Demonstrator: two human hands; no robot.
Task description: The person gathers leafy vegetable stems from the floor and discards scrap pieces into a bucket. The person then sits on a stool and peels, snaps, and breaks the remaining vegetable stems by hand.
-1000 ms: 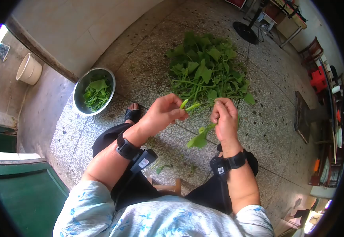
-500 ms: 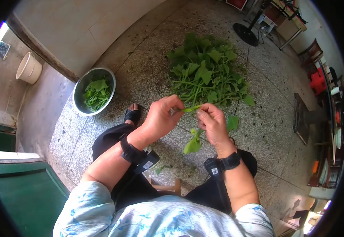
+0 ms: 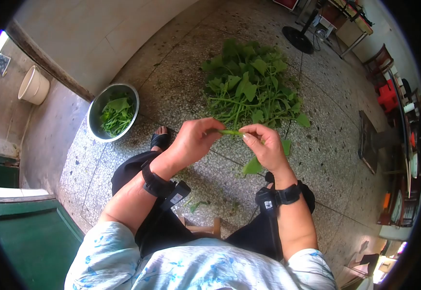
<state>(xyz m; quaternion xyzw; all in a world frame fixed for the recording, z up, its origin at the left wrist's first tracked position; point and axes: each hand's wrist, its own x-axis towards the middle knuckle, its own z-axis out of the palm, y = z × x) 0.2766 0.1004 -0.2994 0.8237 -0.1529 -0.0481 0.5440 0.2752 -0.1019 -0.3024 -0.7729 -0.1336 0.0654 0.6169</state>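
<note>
A short green stem (image 3: 230,132) stretches between my two hands above the floor. My left hand (image 3: 194,140) pinches one end of it between thumb and fingers. The other end is gripped by my right hand (image 3: 267,147), its thumb and forefinger closed on it. A green leaf (image 3: 252,166) hangs below my right hand, and the hand partly hides where it joins. Beyond both hands lies a large heap of leafy green vines (image 3: 251,87) on the floor. To the left stands a metal basin (image 3: 92,126) with cut stems and leaves (image 3: 117,116) inside.
A small wooden stool (image 3: 205,229) shows between my legs. Scraps of leaf (image 3: 198,206) lie on the speckled floor (image 3: 162,92). A pale bucket (image 3: 35,87) is at far left, a black round stand base (image 3: 298,39) at the back, and a red stool (image 3: 387,100) at right.
My right hand has turned and shifted slightly right, and the leaf hanging from it has swung right, now partly behind the hand. Both hands still hold the stem.
</note>
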